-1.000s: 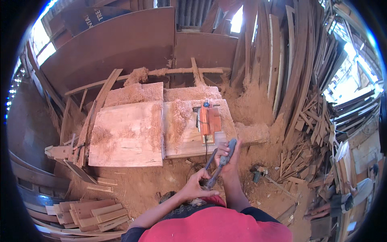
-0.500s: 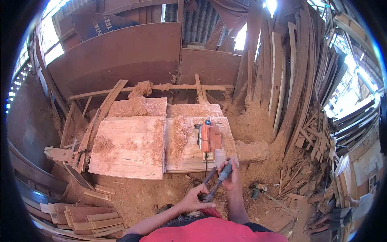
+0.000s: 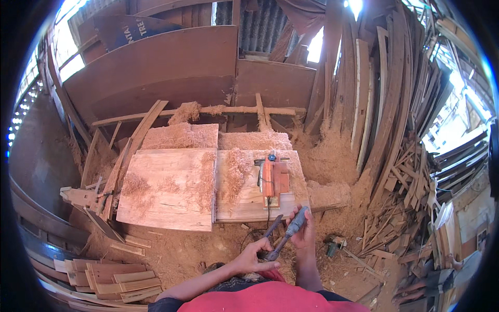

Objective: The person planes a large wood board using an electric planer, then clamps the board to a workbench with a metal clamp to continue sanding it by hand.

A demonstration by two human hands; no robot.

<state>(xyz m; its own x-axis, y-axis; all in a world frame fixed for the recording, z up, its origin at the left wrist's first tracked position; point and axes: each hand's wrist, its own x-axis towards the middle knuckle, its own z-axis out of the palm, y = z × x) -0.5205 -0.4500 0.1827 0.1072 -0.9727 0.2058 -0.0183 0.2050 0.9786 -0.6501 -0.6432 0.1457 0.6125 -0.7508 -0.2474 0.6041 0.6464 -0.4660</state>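
Between my hands, in front of my body, is a hand tool [image 3: 296, 222] with a blue-grey handle and a narrower dark shank. My right hand [image 3: 303, 233] is wrapped round its handle. At the shank's lower end, the fingers of my left hand [image 3: 255, 258] are closed, and a slim dark bar [image 3: 273, 226] rises from that same grip, angled up to the right. Whether the bar joins the tool is hidden by my fingers. Beyond my hands, a red-orange corded power tool [image 3: 268, 179], which looks like a planer, lies on a pale wooden board [image 3: 241, 205].
Another wide board [image 3: 165, 203] lies to the left, with curly wood shavings [image 3: 136, 186] on it. Cut slats [image 3: 117, 278] are stacked at lower left. A dark green tool [image 3: 332, 248] lies on the floor at right, near scrap wood [image 3: 405, 179] and tall leaning planks [image 3: 361, 99].
My view has shifted slightly. The blue-grey handle has moved a little to the right with my right hand and opened a wider angle from the dark bar. Both grips hold.
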